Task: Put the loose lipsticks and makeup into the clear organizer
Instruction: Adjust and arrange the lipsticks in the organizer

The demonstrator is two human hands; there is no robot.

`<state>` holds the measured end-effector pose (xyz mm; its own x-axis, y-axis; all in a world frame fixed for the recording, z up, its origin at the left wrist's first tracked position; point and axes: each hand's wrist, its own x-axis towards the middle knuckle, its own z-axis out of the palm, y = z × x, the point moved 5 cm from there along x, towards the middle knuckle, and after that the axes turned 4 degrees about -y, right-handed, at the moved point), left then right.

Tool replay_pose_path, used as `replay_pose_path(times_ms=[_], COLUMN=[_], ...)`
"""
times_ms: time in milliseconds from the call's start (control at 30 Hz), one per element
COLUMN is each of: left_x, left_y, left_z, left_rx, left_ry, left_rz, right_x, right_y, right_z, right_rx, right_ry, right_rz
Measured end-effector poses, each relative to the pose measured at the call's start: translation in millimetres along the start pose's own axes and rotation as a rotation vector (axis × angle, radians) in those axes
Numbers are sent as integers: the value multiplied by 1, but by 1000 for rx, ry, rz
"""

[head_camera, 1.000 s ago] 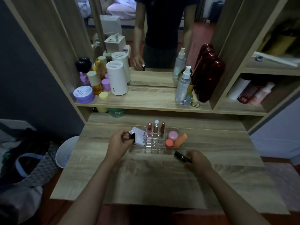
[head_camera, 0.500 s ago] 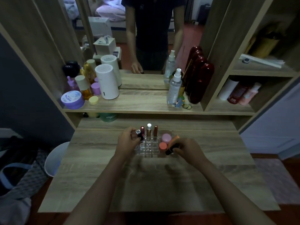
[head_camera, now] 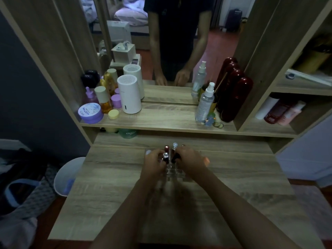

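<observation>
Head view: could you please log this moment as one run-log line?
left hand: holds silver-capped lipstick | right hand: holds dark lipstick tube | both over clear plastic organizer | wooden desk

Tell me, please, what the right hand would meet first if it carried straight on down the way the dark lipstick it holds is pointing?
Probably the clear organizer: the right hand holds the dark lipstick just above its slots, though depth is unclear.
</observation>
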<state>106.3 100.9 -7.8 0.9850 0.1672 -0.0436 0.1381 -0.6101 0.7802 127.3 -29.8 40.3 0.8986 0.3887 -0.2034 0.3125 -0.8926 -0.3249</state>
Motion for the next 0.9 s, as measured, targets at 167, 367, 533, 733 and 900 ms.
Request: replay_pose_path(times_ms=[167, 367, 533, 733, 900], left_x=[0, 2, 4, 6, 5], left_y=[-5, -8, -5, -4, -4], left_z=[6, 10, 9, 7, 3], left_rx=[44, 102, 54, 28, 18], left_ry=[20, 25, 30, -2, -4], left_rz=[35, 102, 127, 146, 139], right_x=[3, 10, 18, 20, 21], right_y=[2, 3, 1, 5, 11], right_z=[14, 25, 27, 25, 28], right_rx=[-48, -56, -47, -56, -89], right_ry=[-34, -69, -114, -79, -163], right_rz=[-3, 23, 81, 76, 138])
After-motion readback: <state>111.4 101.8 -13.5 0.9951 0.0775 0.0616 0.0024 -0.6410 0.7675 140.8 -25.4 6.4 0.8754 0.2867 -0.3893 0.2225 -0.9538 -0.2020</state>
